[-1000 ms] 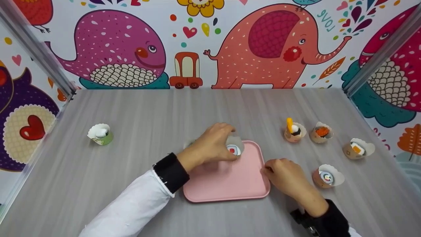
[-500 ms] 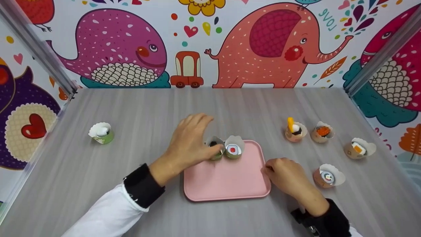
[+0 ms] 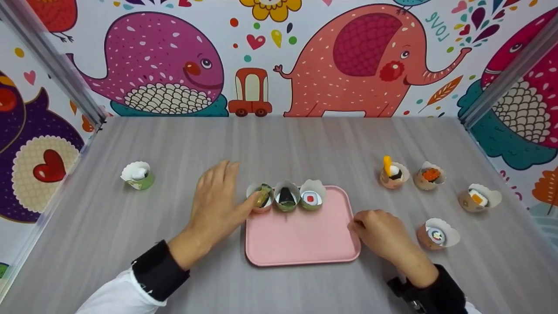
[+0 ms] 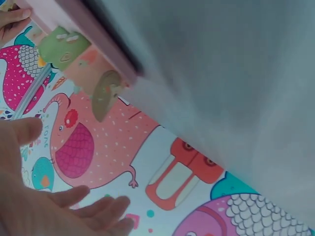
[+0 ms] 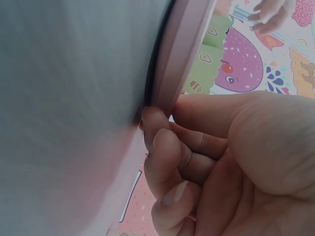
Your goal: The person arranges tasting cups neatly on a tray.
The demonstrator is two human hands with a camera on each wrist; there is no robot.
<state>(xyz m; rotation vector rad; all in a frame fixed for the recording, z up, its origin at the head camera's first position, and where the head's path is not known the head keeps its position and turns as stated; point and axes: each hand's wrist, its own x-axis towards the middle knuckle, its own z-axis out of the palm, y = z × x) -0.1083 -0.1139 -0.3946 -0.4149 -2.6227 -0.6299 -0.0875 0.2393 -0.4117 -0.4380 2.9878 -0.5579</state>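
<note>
In the head view, a pink tray lies on the table with three paper cups along its far edge. The left cup bears a green-yellow piece, the middle cup a black triangular one, the right cup a white roll with a red centre. Beside the tray's left edge, my left hand is spread with nothing in it, its thumb tip overlapping the left cup. The left wrist view shows its fingers extended. My right hand pinches the tray's right rim between thumb and forefinger, plain in the right wrist view.
A green cup with a white piece stands far left. To the right stand more cups with toy sushi: one with a yellow-topped piece, one orange-topped, one with an orange-and-white piece, one with a round roll. A patterned wall borders the back.
My left hand has let go of the right cup and moved left past the other two, uncovering all three. My right hand stays at the tray's rim.
</note>
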